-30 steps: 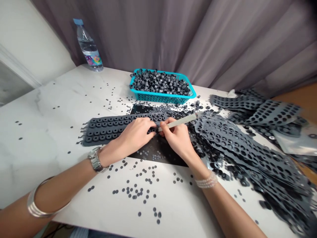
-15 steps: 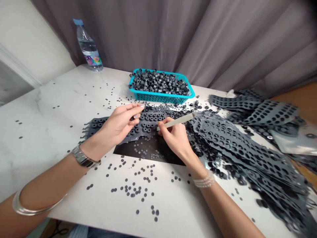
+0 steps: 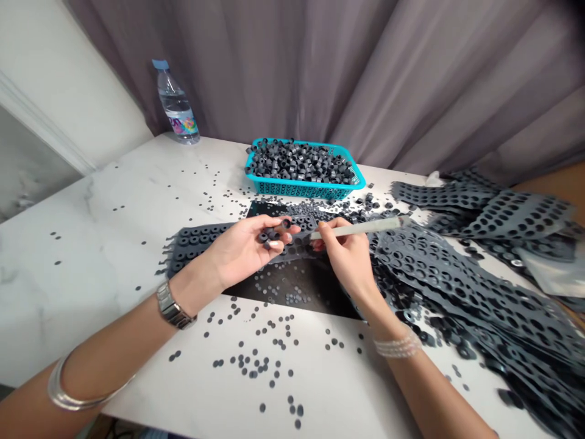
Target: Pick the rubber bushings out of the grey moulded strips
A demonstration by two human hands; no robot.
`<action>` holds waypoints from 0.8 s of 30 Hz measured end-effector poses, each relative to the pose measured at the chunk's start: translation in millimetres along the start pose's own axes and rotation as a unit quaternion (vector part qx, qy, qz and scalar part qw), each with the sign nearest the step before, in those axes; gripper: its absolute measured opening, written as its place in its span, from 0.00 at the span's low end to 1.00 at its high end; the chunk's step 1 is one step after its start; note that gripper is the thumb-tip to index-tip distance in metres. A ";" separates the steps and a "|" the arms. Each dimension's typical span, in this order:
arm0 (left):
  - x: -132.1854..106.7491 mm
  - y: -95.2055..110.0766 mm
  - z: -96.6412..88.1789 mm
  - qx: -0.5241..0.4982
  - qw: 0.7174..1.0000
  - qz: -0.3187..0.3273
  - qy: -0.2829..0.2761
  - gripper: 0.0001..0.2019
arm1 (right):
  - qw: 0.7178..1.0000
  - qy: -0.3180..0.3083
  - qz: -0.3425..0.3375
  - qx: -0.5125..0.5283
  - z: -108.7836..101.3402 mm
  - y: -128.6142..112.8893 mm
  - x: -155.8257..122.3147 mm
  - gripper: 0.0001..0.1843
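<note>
My left hand is turned palm up and cupped, fingers curled around a few dark rubber rings. It hovers over a grey rubber strip still full of rings, which lies on a black mat. My right hand pinches a pale thin stick that points right and slightly up, its near end close to my left fingertips. Behind both hands stands a turquoise basket heaped with loose rings.
Emptied, perforated rubber strips pile up across the right side of the white marble table. Small punched-out discs litter the surface near me. A water bottle stands at the back left before a grey curtain.
My left hand lifted off the strip, turned palm up and now cups a few rings. My right hand with the stick rose slightly. The view shifted a little.
</note>
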State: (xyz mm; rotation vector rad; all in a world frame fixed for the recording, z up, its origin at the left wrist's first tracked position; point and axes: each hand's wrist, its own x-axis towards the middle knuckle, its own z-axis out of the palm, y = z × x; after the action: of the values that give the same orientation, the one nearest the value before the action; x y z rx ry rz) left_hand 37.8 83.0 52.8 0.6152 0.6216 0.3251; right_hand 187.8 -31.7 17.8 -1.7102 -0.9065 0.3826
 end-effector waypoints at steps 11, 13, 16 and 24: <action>19.1 -1.8 -5.3 0.340 0.930 0.138 0.021 0.08 | 0.995 -0.055 -0.021 -0.076 13.7 2.2 5.2 0.14; 20.5 -2.5 -2.9 0.460 0.872 0.164 0.041 0.13 | 0.994 -0.061 -0.025 -0.085 14.2 1.3 4.7 0.14; 21.7 -3.2 1.2 0.634 0.737 0.229 0.058 0.14 | 0.993 -0.062 -0.034 -0.094 13.7 0.1 4.5 0.14; 33.2 -14.2 -5.3 0.809 0.514 0.286 0.026 0.11 | 0.989 -0.069 -0.061 -0.116 14.0 -5.3 3.4 0.13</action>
State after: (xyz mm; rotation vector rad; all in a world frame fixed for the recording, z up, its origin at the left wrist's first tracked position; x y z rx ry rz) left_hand 61.5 89.6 25.8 2.7222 0.6227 0.2886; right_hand 178.8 -19.2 18.5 -1.8449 -1.1896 0.3272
